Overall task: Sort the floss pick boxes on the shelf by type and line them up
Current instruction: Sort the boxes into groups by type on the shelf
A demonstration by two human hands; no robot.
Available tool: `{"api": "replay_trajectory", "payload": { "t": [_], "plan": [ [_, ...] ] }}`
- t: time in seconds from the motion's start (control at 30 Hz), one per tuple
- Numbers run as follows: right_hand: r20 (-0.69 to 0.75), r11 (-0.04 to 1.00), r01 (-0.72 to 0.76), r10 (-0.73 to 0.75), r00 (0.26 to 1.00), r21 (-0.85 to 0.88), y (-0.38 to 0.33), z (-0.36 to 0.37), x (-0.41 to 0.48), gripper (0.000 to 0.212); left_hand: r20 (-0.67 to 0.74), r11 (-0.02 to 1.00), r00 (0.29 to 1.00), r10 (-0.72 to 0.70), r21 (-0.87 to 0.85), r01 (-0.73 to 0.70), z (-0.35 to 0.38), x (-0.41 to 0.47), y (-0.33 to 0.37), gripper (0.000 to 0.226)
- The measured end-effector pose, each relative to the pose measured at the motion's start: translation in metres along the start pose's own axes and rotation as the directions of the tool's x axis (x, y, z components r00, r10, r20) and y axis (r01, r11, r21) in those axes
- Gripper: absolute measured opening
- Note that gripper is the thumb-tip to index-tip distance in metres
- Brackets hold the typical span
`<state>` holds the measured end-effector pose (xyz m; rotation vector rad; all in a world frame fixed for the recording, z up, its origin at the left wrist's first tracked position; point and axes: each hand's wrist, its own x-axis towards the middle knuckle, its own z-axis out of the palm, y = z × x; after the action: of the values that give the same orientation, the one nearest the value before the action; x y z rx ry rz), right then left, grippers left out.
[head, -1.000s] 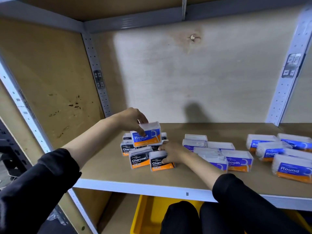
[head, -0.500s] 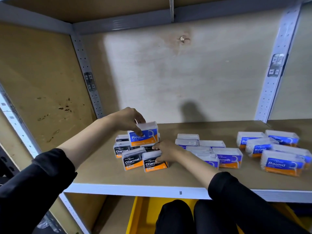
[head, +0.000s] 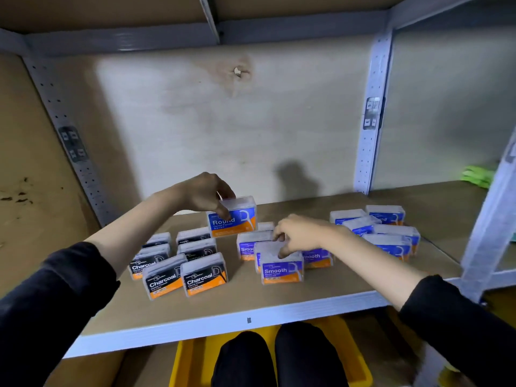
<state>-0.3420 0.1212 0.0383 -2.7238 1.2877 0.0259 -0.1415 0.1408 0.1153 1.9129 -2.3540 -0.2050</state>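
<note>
Left hand pinches Round box aloft; right hand grips Smooth box. Carry Round well right to the blue group, label forward, edges flush.

Plywood, painted metal, clear plastic

Matt wooden shelf board is showing a smooth grain; perforated metal uprights are looking painted and dull; floss pick boxes are gleaming with clear plastic lids and glossy printed labels.

Dim, soft-focus wide-angle view; edges bend noticeably.
</note>
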Motion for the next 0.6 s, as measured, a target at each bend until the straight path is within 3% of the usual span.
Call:
{"api": "replay_trajectory", "payload": {
  "t": [0.3,0.6],
  "plan": [
    [-0.039,0.957,-0.267,0.273,0.961,0.111,0.077,0.026,-0.079,0.036,0.038,0.983,0.983,0.180,-0.047,-0.178,0.022,0.042,0.071,0.040],
    [-0.009,0.871,-0.435,0.448,0.894,0.229,0.107,0.076,-0.101,0.042,0.073,0.956,0.954,0.290,-0.071,-0.285,0.039,0.071,0.125,0.045]
  ]
}}
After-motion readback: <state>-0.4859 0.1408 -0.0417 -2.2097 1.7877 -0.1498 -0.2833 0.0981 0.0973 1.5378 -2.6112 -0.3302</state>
